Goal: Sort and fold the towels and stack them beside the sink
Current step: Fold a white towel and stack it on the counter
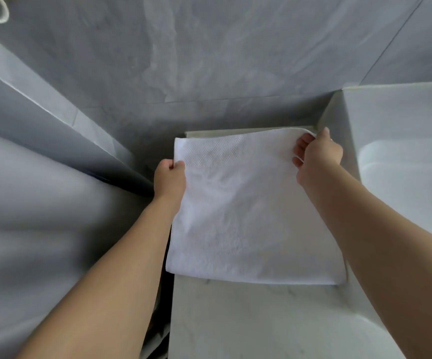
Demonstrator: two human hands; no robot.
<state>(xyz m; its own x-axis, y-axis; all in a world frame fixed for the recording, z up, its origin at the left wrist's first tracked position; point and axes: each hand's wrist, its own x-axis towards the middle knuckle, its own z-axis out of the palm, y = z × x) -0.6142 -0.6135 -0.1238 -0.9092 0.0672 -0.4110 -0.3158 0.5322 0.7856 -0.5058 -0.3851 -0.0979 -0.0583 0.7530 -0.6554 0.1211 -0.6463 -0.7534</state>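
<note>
Between the two sets of fingers, a white, square, waffle-textured cotton towel lies spread on the pale marble tabletop, its near edge flat on the stone and its far edge raised a little. The left hand pinches the far-left corner, fingers clenched on the hem with the thumb on top. The right hand grasps the far-right corner, where the cloth curls up over the fingertips. Just beyond the right fingers stands the side wall of the white ceramic sink, so the towel already sits right beside the basin. Past both hands rises the grey veined wall tile.

As for progress, the towel seems laid out, or perhaps already doubled; whether it is one layer or two cannot be told from here. Both far corners are gripped, which suits a fold drawing the far edge toward the near one. No finished stack of folded towels shows anywhere in view, and no other towels waiting to be sorted can be seen either. By that reading the job is early: this piece still needs folding down to size, and the stack beside the sink is not yet begun.
</note>
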